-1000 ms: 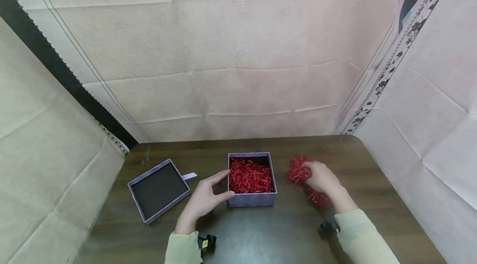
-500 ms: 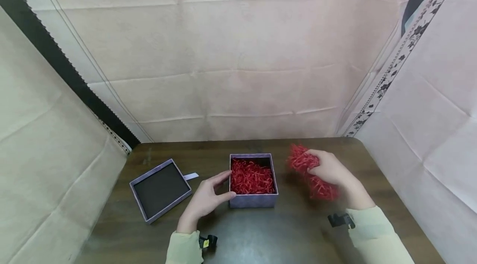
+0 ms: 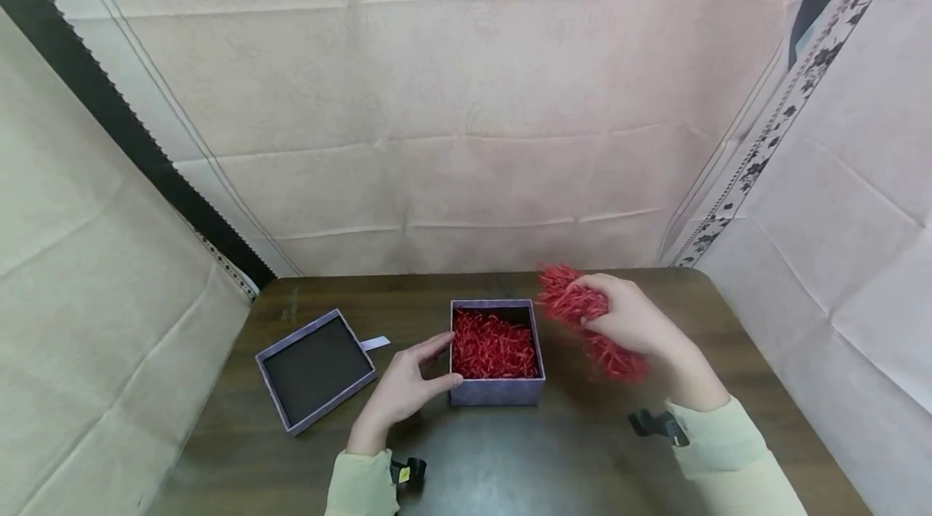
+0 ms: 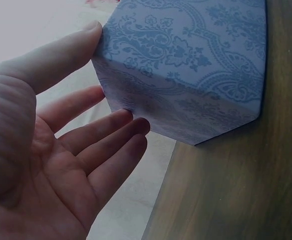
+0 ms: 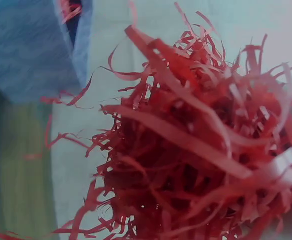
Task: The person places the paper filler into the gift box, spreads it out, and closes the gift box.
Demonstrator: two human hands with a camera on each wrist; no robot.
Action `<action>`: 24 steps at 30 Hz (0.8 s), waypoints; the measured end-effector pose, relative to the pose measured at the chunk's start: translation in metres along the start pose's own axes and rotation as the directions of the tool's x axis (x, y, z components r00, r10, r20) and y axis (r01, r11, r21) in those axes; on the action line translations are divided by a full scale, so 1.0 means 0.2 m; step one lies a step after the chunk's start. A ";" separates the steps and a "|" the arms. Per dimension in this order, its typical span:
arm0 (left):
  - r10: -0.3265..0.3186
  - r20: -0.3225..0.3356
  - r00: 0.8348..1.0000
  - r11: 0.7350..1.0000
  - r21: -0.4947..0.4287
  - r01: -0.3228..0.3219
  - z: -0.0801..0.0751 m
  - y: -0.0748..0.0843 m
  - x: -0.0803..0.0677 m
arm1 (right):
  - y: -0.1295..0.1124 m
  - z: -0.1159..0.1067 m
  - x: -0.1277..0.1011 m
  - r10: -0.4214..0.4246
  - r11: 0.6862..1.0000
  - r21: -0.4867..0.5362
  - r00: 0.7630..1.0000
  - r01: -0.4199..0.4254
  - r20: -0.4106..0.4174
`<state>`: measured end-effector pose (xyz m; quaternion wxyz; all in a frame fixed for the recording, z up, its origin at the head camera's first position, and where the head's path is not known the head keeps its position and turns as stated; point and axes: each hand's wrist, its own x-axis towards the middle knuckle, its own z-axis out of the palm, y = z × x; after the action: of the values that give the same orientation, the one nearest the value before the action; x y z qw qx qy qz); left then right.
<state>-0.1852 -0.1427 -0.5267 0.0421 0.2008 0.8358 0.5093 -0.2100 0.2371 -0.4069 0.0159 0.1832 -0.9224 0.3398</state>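
A patterned purple-blue box (image 3: 498, 393) stands on the table with red shredded paper (image 3: 495, 346) inside. My left hand (image 3: 399, 391) rests against its left side, thumb at the near corner; the left wrist view shows the fingers fairly straight, their tips at the box wall (image 4: 180, 45). To the box's right, my right hand (image 3: 629, 318) grips a large clump of red shredded paper (image 3: 561, 295) lifted off the table. Loose strands of the clump (image 5: 185, 150) fill the right wrist view and hide the right fingers there.
Left of the box lies a lid (image 3: 315, 374) with its dark inside up and a pale ribbon tab (image 3: 374, 344). The brown table (image 3: 502, 459) is bounded by hung pale cloth (image 3: 466, 128) at the back and sides.
My right hand has picked the clump of red shredded paper up off the table, then carried it left towards the box. My left hand stays at the box.
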 end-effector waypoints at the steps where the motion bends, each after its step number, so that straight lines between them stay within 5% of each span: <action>1: 0.001 -0.001 1.000 1.000 0.003 -0.001 0.00 0.00 0.00 | -0.02 0.00 0.01 -0.011 1.000 0.005 1.000 0.011 -0.003; 15: 0.004 0.002 1.000 1.000 0.025 -0.004 -0.01 0.00 0.00 | -0.26 0.03 0.11 -0.133 0.990 0.050 0.991 0.132 0.022; 24: 0.004 0.000 1.000 1.000 0.026 -0.004 -0.01 0.00 -0.01 | -0.30 0.12 0.16 -0.178 0.984 0.051 0.977 0.173 0.119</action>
<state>-0.1848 -0.1445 -0.5264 0.0385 0.2031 0.8419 0.4985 -0.2160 0.1687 -0.3831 -0.0150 0.2848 -0.8947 0.3438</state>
